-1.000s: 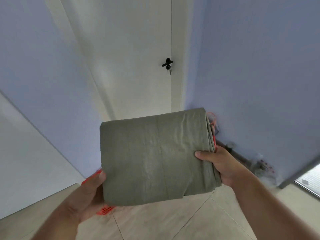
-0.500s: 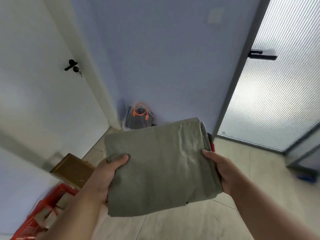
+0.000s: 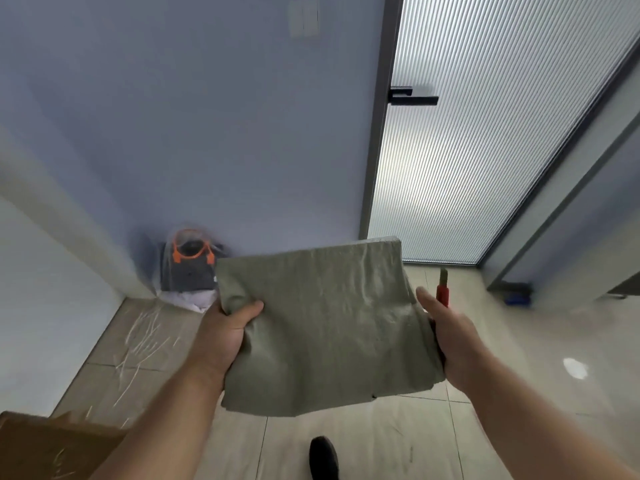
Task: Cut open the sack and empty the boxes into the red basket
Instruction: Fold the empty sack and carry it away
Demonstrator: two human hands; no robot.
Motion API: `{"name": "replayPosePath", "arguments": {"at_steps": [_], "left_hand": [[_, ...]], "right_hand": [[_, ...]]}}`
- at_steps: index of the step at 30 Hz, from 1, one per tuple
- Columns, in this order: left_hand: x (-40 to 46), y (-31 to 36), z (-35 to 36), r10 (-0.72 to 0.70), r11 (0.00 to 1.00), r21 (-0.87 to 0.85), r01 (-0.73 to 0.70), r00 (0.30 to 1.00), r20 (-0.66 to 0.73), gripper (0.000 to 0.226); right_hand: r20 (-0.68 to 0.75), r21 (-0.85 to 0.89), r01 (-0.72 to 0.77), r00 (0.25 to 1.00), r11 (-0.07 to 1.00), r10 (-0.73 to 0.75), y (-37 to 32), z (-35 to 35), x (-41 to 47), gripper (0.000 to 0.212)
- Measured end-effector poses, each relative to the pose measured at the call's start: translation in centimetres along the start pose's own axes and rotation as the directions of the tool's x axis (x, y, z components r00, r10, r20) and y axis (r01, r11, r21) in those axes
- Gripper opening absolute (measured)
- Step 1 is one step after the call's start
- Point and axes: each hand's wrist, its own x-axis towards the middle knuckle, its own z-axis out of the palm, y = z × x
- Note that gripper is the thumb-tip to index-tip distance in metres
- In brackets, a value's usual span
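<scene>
Tiled floor [image 3: 381, 441] fills the lower view, with a ribbed glass door [image 3: 485, 150] at the far right and a lilac wall [image 3: 207, 116] ahead. At the floor's near-left corner sits a brown cardboard box [image 3: 52, 445]. In the far-left corner, against the wall, there's a clear plastic bag [image 3: 188, 268] with something dark and orange inside.

Front and centre, held up in the air over the floor: the folded grey-green sack [image 3: 322, 323], flat and apparently empty. Left hand [image 3: 221, 334] has its grip clamped on the sack's left edge, thumb on top. Right hand [image 3: 450, 337] grips the right edge, and a red-handled cutter [image 3: 442, 287] pokes up behind that thumb, seemingly held in the same grip, though the fingers are hidden.

The red basket isn't in view here.

The risk: blade and fabric share one hand. If that grip shifts while setting the sack down, the cutter could slip free or nick a finger. A dark shoe [image 3: 323, 459] is directly below, too.
</scene>
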Motion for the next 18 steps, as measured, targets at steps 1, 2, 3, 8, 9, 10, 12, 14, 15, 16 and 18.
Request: {"name": "replayPosePath", "arguments": {"at_steps": [1,2,3,8,9,10,12,14,15,16,18], "left_hand": [[1.4,-0.1,0.4,0.007,1.0,-0.004,-0.007,1.0,0.03,0.037],[2.6,-0.2,0.9,0.004,1.0,-0.011,-0.003,0.999,0.053,0.04],[3.6,-0.1,1.4,-0.007,1.0,-0.026,0.009,0.997,0.071,0.04],[7.4,1.3,4.6,-0.243,0.944,-0.176,0.28,0.948,0.204,0.019],[8.1,1.5,5.1,-0.328,0.917,-0.16,0.365,0.92,0.217,0.021],[8.8,1.4,5.6,-0.389,0.9,-0.11,0.421,0.892,0.229,0.024],[9.9,1.2,7.0,-0.446,0.89,0.028,0.456,0.855,0.266,0.029],[10.7,1.0,8.8,-0.459,0.888,0.153,0.433,0.845,0.273,0.034],[11.0,1.0,9.9,-0.453,0.891,0.182,0.417,0.85,0.27,0.036],[11.4,1.0,11.0,-0.446,0.894,0.192,0.406,0.854,0.269,0.035],[11.9,1.4,13.4,-0.433,0.9,0.192,0.392,0.853,0.29,0.03]], "right_hand": [[-0.001,-0.058,0.041,0.999,0.997,-0.041,-0.6,-0.1,0.8,0.037],[-0.017,-0.1,0.069,0.997,0.993,-0.071,-1.2,-0.2,1.7,0.032],[-0.043,-0.126,0.086,0.995,0.988,-0.092,-1.6,-0.3,2.7,0.029],[-0.152,-0.123,0.085,0.983,0.989,-0.104,-2.9,-1.5,6.8,0.027],[-0.177,-0.127,0.085,0.978,0.988,-0.107,-3.0,-2.0,7.5,0.025],[-0.199,-0.132,0.083,0.974,0.988,-0.109,-3.3,-2.5,8.2,0.024],[-0.233,-0.136,0.093,0.965,0.986,-0.123,-3.9,-3.4,9.3,0.019],[-0.273,-0.14,0.118,0.95,0.983,-0.153,-4.7,-4.3,10.3,0.015],[-0.287,-0.14,0.13,0.944,0.982,-0.166,-5.0,-4.9,10.9,0.014],[-0.301,-0.144,0.138,0.937,0.98,-0.177,-5.3,-5.5,11.6,0.015],[-0.325,-0.158,0.135,0.929,0.978,-0.18,-6.0,-7.3,13.2,0.016]]}}
